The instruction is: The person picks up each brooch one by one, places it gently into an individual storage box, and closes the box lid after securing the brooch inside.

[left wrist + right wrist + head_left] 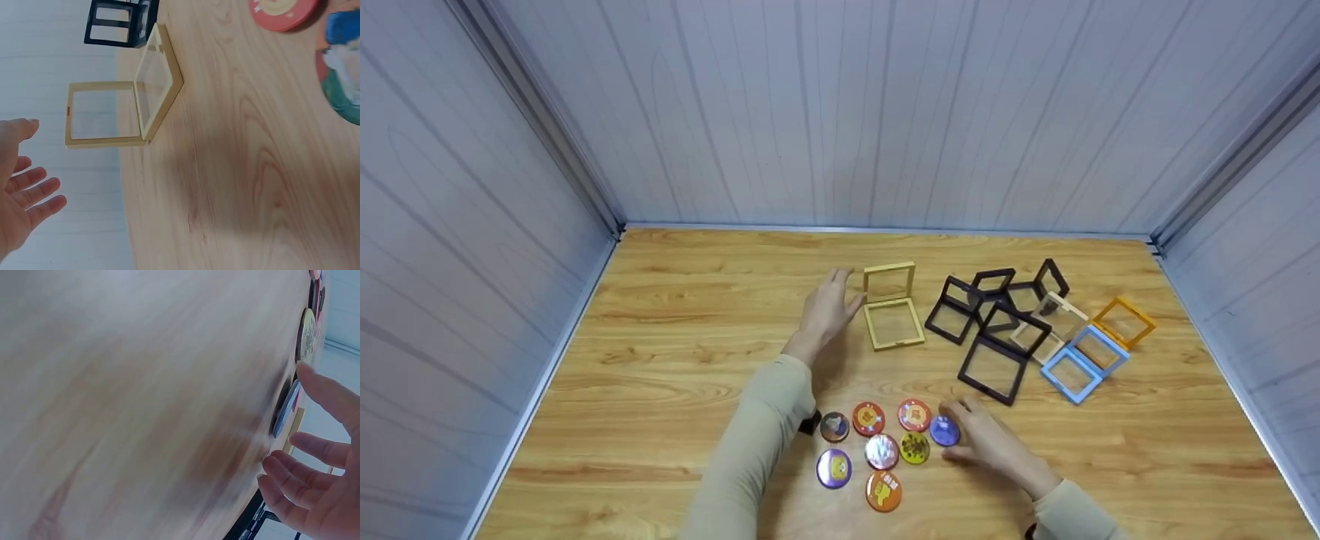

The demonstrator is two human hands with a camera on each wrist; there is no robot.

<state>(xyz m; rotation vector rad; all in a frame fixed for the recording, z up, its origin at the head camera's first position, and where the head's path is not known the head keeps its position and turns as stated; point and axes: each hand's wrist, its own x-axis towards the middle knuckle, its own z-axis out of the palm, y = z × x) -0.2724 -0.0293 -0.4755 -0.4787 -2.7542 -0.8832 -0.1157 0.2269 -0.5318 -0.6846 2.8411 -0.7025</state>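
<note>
My left hand (826,309) is just left of a pale yellow hinged display frame (898,346), which stands unfolded with one half upright. In the left wrist view a gap shows between the extended fingers (45,208) and the frame. My right hand (990,442) is beside a round blue button badge (944,430) at the right end of a group of badges. Its thumb and fingers spread around the badge's near side in the right wrist view, seemingly without gripping it. A yellow badge (914,448) and a red badge (914,415) lie just left of the blue one.
More round badges, among them orange (883,491), purple (834,469) and silvery pink (881,451), lie on the wooden table. Several black frames (990,391), a blue frame (1072,396) and an orange frame (1140,334) are clustered at right. Pale panels (840,112) enclose the table.
</note>
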